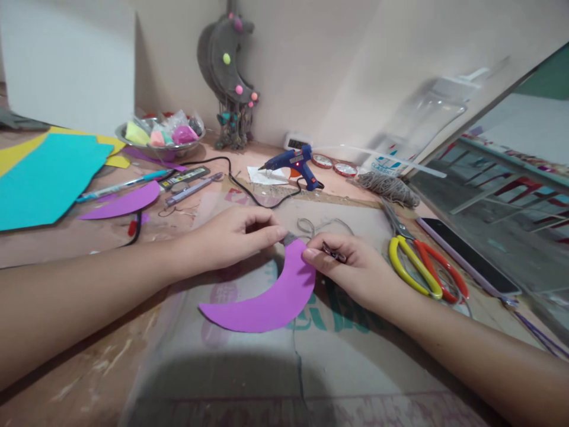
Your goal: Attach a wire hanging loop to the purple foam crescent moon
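A purple crescent cutout [262, 311] is held just above the cardboard, its free point toward the left. Grey yarn [290, 238] covers its upper tip. My left hand [235, 237] pinches that wrapped tip between thumb and finger. On the outer edge, a little below the tip, my right hand [349, 261] grips the crescent with thumb and fingers. A small dark patterned item, perhaps a ring, shows at the right fingers. A loose yarn strand [331, 224] curls on the cardboard behind the hands.
Beyond the cardboard [213, 379] lies a blue glue gun [291, 159] with its cord. At right are scissors [418, 267], a phone [469, 255], a yarn bundle [391, 188] and a clear bottle [413, 124]. Turquoise sheet [53, 178], pens and a bowl [160, 145] stand left.
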Demonstrator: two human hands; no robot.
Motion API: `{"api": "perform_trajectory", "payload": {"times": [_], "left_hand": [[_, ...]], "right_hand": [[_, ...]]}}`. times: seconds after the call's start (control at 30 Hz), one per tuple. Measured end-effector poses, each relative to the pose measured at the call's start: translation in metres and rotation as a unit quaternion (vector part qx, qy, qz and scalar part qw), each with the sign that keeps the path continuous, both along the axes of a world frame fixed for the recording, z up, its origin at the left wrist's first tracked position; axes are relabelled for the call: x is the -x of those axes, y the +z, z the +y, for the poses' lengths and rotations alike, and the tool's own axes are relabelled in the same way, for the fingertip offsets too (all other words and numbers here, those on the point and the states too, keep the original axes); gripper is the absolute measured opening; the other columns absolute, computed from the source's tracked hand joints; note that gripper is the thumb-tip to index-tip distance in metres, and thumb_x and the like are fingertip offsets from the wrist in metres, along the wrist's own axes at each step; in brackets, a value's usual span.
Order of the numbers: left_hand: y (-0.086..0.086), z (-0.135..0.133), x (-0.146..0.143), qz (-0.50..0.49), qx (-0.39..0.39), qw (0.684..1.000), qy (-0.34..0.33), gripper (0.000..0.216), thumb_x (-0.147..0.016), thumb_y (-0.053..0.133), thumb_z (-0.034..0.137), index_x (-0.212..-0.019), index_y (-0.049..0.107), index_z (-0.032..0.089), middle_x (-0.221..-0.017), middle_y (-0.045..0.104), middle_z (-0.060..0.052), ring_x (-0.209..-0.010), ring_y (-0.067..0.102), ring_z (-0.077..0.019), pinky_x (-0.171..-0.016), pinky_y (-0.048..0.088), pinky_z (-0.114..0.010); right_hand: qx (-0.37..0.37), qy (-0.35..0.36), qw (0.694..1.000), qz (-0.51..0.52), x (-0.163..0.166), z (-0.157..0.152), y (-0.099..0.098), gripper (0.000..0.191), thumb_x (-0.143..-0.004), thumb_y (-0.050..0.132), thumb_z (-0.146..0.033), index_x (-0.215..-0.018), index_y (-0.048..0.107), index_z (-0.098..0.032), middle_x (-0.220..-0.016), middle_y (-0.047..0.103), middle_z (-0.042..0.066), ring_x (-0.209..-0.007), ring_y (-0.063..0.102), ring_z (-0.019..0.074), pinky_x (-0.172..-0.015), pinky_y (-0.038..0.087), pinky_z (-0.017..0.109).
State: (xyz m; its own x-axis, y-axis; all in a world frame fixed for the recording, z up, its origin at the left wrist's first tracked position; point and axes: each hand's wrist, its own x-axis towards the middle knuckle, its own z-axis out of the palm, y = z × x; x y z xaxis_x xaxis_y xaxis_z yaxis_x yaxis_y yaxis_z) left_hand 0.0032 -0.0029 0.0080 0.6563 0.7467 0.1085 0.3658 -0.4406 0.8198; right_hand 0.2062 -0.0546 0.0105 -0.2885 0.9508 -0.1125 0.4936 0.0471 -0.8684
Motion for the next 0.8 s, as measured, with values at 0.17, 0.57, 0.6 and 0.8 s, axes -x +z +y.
{"api": "perform_trajectory", "payload": {"times": [0.17, 0.57, 0.6, 0.8], "left_hand": [[-0.003, 0.004, 0.002, -0.004, 0.038, 0.999, 0.005, 0.027, -0.086, 0.045, 0.035, -0.072, 0.057, 0.016, -0.065, 0.056, 0.003, -0.060, 0.050, -0.0095, -0.056, 0.038, -0.020], [-0.003, 0.004, 0.003, -0.004, 0.099, 0.995, 0.003, 0.026, -0.085, 0.047, 0.038, -0.072, 0.056, 0.017, -0.061, 0.056, 0.004, -0.045, 0.043, -0.0059, -0.040, 0.031, -0.016], [-0.003, 0.004, 0.003, -0.007, 0.086, 0.996, -0.007, 0.026, -0.085, 0.047, 0.036, -0.071, 0.056, 0.017, -0.060, 0.055, 0.004, -0.046, 0.045, -0.0060, -0.042, 0.032, -0.016], [-0.003, 0.003, 0.002, 0.033, 0.085, 0.996, -0.008, 0.025, -0.084, 0.047, 0.036, -0.070, 0.056, 0.018, -0.058, 0.054, 0.003, -0.048, 0.048, -0.0080, -0.042, 0.033, -0.016]], "right_hand": [[-0.003, 0.013, 1.000, -0.003, 0.001, 0.001, 0.001, 0.026, -0.084, 0.051, -0.037, -0.067, 0.053, -0.018, -0.056, 0.051, -0.003, -0.048, 0.047, 0.0094, -0.044, 0.039, 0.022], [-0.332, 0.040, 0.920, -0.204, -0.014, -0.003, 0.001, 0.031, -0.092, 0.040, -0.040, -0.112, 0.051, -0.019, -0.095, 0.061, 0.007, -0.084, 0.058, 0.0202, -0.071, 0.046, 0.032], [-0.353, 0.054, 0.907, -0.225, -0.015, -0.003, 0.002, 0.032, -0.093, 0.037, -0.039, -0.114, 0.052, -0.019, -0.094, 0.061, 0.008, -0.085, 0.058, 0.0209, -0.071, 0.045, 0.033], [-0.412, 0.103, 0.858, -0.288, -0.016, 0.004, -0.001, 0.030, -0.093, 0.041, -0.035, -0.107, 0.060, -0.017, -0.077, 0.058, 0.006, -0.070, 0.053, 0.0185, -0.062, 0.039, 0.030]]}}
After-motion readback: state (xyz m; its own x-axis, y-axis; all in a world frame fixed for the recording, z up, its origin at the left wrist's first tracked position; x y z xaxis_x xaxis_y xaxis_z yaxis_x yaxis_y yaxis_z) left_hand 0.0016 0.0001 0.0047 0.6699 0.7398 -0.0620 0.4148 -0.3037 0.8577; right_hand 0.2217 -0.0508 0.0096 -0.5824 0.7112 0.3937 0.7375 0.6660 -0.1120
